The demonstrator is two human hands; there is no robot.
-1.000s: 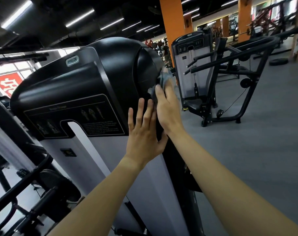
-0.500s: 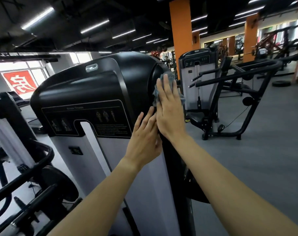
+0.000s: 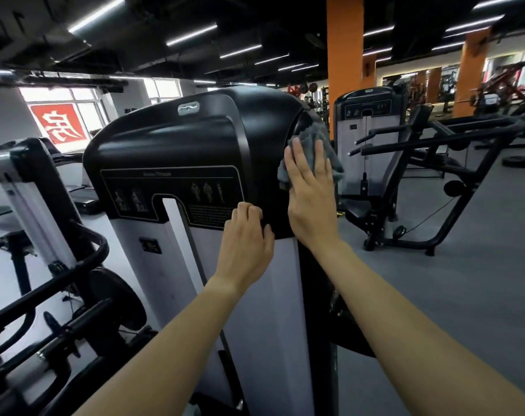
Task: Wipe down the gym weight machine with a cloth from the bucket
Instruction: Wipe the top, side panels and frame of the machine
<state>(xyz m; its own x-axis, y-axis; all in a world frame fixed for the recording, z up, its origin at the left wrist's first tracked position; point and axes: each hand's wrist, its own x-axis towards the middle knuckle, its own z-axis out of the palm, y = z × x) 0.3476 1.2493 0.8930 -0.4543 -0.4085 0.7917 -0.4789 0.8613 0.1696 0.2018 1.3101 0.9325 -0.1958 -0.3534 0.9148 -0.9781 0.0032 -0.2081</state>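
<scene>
Head view of a gym floor. The weight machine (image 3: 180, 145) fills the centre of the frame: a rounded black upper shroud above a pale lower panel (image 3: 255, 295), with an instruction placard (image 3: 171, 193) on the front face of the shroud. The right hand (image 3: 310, 199) lies flat against the right-hand side of the shroud, fingers straight and close together, pressing the grey cloth (image 3: 313, 130) to the black surface; the hand is spread, not clenched, and the cloth is pinned beneath the palm and fingers. Folds of the cloth show above the fingertips and hang out past the little-finger side of the hand. The left hand (image 3: 246, 247) rests on the lower edge of the shroud, just beside the lower right corner of the placard, with its fingers curled under and nothing visible in its grasp. The two hands are near each other but apart. Both forearms are bare. Behind the right hand stands a second machine (image 3: 369, 121) of like build, near an orange pillar (image 3: 343, 55). A red sign (image 3: 60, 124) shows in the window at left. A weight plate (image 3: 519, 161) lies on the grey floor at far right
</scene>
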